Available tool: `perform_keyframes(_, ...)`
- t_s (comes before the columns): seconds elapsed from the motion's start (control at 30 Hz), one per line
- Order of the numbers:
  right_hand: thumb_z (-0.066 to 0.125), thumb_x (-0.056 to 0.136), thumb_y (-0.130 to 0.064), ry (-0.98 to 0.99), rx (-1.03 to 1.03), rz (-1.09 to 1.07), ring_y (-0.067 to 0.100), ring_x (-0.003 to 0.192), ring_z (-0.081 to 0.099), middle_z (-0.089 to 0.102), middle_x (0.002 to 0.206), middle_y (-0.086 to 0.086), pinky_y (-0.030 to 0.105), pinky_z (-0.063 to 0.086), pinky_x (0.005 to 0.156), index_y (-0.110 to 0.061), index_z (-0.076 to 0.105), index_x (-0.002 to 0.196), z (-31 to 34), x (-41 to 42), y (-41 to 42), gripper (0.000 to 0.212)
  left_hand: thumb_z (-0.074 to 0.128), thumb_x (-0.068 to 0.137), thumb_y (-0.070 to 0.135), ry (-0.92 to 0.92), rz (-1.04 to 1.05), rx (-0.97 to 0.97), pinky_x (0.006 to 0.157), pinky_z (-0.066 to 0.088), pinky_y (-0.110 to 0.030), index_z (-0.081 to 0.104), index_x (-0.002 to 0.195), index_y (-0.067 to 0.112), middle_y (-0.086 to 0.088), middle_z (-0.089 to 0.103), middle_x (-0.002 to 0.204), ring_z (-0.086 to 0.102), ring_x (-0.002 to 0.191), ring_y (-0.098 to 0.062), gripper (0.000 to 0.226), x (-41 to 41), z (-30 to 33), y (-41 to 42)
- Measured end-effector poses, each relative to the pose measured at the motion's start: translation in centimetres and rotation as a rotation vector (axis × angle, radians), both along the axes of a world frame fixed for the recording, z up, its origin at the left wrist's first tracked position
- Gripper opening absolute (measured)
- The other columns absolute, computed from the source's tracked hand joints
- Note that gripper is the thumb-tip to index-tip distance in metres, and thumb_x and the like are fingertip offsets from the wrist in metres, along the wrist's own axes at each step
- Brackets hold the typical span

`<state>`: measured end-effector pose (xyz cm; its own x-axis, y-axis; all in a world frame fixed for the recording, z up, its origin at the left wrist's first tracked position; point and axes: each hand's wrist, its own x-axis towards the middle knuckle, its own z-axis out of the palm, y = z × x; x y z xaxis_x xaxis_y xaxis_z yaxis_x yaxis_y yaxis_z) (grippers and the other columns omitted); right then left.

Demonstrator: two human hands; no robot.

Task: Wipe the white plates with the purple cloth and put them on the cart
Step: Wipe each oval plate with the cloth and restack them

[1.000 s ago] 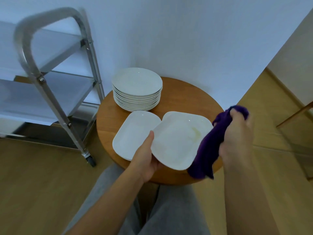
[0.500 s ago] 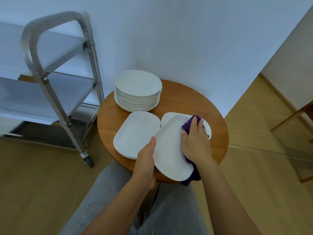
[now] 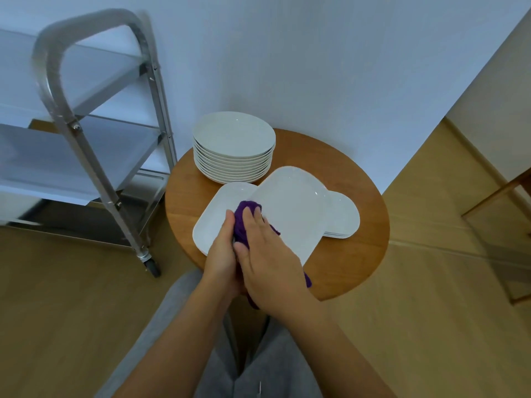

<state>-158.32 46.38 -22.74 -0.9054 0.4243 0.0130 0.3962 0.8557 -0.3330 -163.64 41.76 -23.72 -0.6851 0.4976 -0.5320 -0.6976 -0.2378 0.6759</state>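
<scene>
The right hand lies with its fingers spread flat on the purple cloth, pressing it onto the near left edge of a white rounded-rectangle plate. The left hand grips that same edge from the left, thumb on top; its fingers curl under the plate and are hidden. The cloth is bunched into a dark lump between the two hands, with a tail hanging below the right wrist. The held plate is tilted up over the round wooden bench, glossy and plain.

There are two hands and one cloth. One more rectangular plate lies flat on the bench at left, partly under the held one. A low stack of the same shape shows at right, count unclear. Behind stands a stack of round plates, roughly ten. The metal cart stands left of the bench, its shelves bare of plates.
</scene>
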Motion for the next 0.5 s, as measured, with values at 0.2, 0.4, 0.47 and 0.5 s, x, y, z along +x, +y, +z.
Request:
perform_keyframes(0.2,0.04,0.095,-0.042,0.21,0.056,0.224,0.016,0.109,0.063,0.065,0.122,0.001,0.032,0.049,0.091,-0.017,0.057,0.126,-2.0,2.6,1.4,0.043,0.051,0.087,0.052,-0.114,0.066,-0.01,0.071,0.056,-0.037,0.052,0.116,0.019,-0.009,0.064,0.106,0.063,0.094,-0.027,0.045,-0.8,0.3,-0.5)
perform_keyframes(0.4,0.045,0.092,-0.035,0.349,0.203,0.269,0.02,0.119,0.056,0.063,0.125,0.005,0.043,0.033,0.105,-0.012,0.06,0.124,-2.8,4.5,5.6,0.042,0.043,0.092,0.046,-0.002,-0.06,0.051,0.087,0.052,-0.044,0.056,0.107,0.027,-0.006,0.068,0.103,0.064,0.098,-0.027,0.027,-1.0,0.1,-0.7)
perform_keyframes(0.47,0.047,0.089,-0.034,0.355,0.183,0.19,0.02,0.122,0.052,0.06,0.127,0.006,0.043,0.031,0.106,-0.011,0.058,0.126,-2.5,4.9,7.2,0.045,0.043,0.092,0.047,0.05,-0.098,0.008,0.092,0.049,-0.048,0.053,0.109,0.033,-0.004,0.067,0.108,0.063,0.102,-0.028,0.024,-1.0,0.0,-0.9)
perform_keyframes(0.5,0.045,0.089,-0.034,0.357,0.146,0.136,0.018,0.125,0.047,0.058,0.13,0.005,0.041,0.028,0.107,-0.011,0.056,0.129,-2.2,5.0,8.2,0.047,0.045,0.091,0.048,0.067,-0.119,-0.02,0.095,0.047,-0.05,0.052,0.108,0.036,-0.004,0.066,0.112,0.062,0.105,-0.028,0.021,-1.1,-0.1,-1.0)
